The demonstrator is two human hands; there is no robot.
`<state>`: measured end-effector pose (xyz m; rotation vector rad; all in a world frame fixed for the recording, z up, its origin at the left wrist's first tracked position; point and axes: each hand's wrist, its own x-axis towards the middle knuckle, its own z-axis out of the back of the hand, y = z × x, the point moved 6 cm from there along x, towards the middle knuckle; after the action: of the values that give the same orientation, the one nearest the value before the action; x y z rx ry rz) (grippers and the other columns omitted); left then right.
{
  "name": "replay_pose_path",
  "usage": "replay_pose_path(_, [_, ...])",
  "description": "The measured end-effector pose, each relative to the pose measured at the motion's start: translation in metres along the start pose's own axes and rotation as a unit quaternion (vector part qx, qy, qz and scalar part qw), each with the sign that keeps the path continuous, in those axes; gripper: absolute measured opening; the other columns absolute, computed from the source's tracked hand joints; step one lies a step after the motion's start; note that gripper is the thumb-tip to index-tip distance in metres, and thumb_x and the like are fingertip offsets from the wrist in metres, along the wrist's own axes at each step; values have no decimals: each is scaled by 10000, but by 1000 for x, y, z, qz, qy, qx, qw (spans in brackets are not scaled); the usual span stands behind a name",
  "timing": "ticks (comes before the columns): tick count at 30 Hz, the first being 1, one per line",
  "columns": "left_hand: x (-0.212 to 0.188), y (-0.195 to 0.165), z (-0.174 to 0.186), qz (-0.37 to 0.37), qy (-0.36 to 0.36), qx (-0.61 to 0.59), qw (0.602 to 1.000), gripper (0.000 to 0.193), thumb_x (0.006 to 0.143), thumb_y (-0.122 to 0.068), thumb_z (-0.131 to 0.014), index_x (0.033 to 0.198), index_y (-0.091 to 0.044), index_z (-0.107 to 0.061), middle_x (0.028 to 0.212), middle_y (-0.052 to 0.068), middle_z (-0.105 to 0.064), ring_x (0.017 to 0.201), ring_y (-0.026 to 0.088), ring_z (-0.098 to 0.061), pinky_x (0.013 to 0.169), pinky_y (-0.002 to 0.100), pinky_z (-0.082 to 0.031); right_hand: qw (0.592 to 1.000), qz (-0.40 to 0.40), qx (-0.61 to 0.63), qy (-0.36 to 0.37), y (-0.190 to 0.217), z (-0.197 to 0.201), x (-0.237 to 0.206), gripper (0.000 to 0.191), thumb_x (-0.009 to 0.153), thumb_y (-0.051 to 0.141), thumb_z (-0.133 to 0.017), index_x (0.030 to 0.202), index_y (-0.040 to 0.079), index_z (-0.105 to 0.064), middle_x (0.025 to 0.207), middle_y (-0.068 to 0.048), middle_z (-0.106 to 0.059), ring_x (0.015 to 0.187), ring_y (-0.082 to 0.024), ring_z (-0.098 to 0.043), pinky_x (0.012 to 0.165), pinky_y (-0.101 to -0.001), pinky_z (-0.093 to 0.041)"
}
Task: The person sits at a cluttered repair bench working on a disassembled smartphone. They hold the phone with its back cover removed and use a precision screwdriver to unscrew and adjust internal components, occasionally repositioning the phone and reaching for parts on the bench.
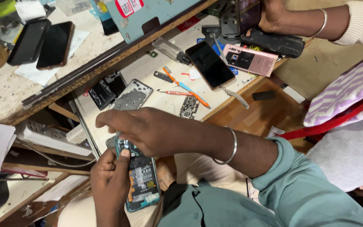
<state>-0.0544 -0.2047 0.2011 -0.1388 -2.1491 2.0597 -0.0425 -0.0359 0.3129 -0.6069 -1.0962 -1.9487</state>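
Left hand grips an opened teal phone, back cover off, battery and board exposed; thumb pressed near the camera cluster at its far end. The phone sits low in the scene, near the person's lap, just in front of the workbench edge.

Right hand reaches across from the right, fingers curled down onto the phone's far end, touching it; whether they pinch anything small, cannot tell (fingertips hidden under the hand). Silver bangle on that wrist, teal sleeve behind.

On the bench beyond: a bare phone frame, a small circuit board, an orange-and-blue pry tool, a dark phone lying screen up, a pink phone back.

Far right: another person's hand holds a dark device, own bangle on the wrist. Far left, two dark phones lie side by side.
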Motion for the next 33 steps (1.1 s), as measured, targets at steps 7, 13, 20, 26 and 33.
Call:
replay_pose_path(7, [-4, -5, 0, 2, 1, -15, 1000, 174, 986, -89, -587, 1033, 42, -690, 798, 26, -698, 666, 22, -589, 580, 186, -458, 998, 56, -28, -4, 11, -3, -1, 596, 982, 121, -691, 1478, 70, -364, 1332, -195, -617, 1106, -327, -734, 925, -360, -639])
replay_pose_path(13, [-7, -2, 2, -1, 10, 5, 1000, 155, 1002, -93, -614, 988, 43, -687, 715, -7, -633, 590, 8, -492, 506, 193, -366, 995, 5, -104, 11, 1, -2, 0, 599, 1010, 247, -793, 1441, 98, -405, 1158, -149, -684, 968, -331, -748, 792, -392, -621])
replay_pose_path(20, [-5, 6, 5, 13, 2, 17, 1000, 136, 984, -99, -631, 1055, -3, -696, 635, -60, -524, 528, -8, -380, 458, 200, -262, 995, 43, -84, -29, 9, 4, -1, 631, 935, 224, -784, 1405, 66, -395, 1089, -194, -690, 848, -347, -735, 665, -401, -611])
replay_pose_path(26, [-2, 0, -5, 17, 7, -5, 1000, 154, 1002, -88, -626, 1050, 45, -687, 737, -20, -622, 597, 0, -481, 504, 186, -348, 998, 13, -40, 39, 5, -2, -4, 526, 1049, 97, -731, 1466, 53, -413, 1223, -156, -677, 1061, -298, -749, 849, -368, -643])
replay_pose_path(33, [-3, -22, -13, -8, -3, 76, 997, 160, 964, -163, -634, 1037, -36, -699, 795, -35, -681, 626, 7, -557, 517, 194, -424, 989, 93, -101, 55, 11, 1, -1, 713, 776, -23, -708, 1437, 24, -444, 1384, -200, -625, 1206, -343, -709, 988, -370, -634])
